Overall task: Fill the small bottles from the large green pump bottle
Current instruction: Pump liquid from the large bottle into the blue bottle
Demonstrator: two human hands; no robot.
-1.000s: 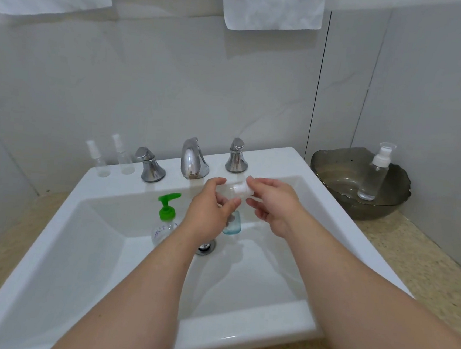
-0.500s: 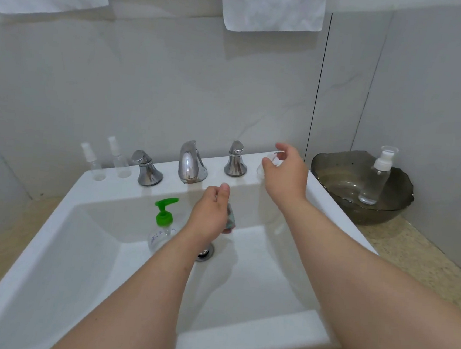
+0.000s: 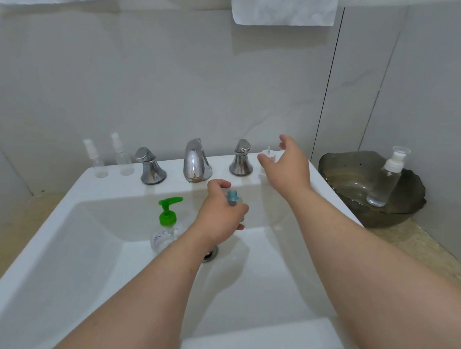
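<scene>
Fingers (image 3: 241, 209) curled tight on the left hand (image 3: 218, 215), wrapped round a small blue-tinted bottle (image 3: 232, 197) so that only its neck pokes out the top. It's held upright over the middle of the white sink (image 3: 263, 343), above the drain (image 3: 211, 254).

Just left of that hand, standing down in the basin, is the large green pump bottle (image 3: 165, 225) (clear body, green pump head), nozzle pointing right towards the hand. The two are close but apart.

Further back, the right hand (image 3: 289, 167) is stretched out over the far right corner of the ledge, fingers spread and loose, gripping nothing. A white pump cap (image 3: 271, 153) sits on the ledge by the thumb; whether the thumb touches it, I can't tell. The cap is just right of the right tap handle (image 3: 241, 161).

Along the far ledge come the spout (image 3: 196, 161) in the middle, the left tap handle (image 3: 151, 166), then two small clear spray bottles (image 3: 95, 158) side by side at the far left.

Off to the right on the counter, a dark bowl (image 3: 344, 182) has a clear pump bottle (image 3: 386, 181) leaning in it. Two white towels (image 3: 282, 5) hang on the wall above.
</scene>
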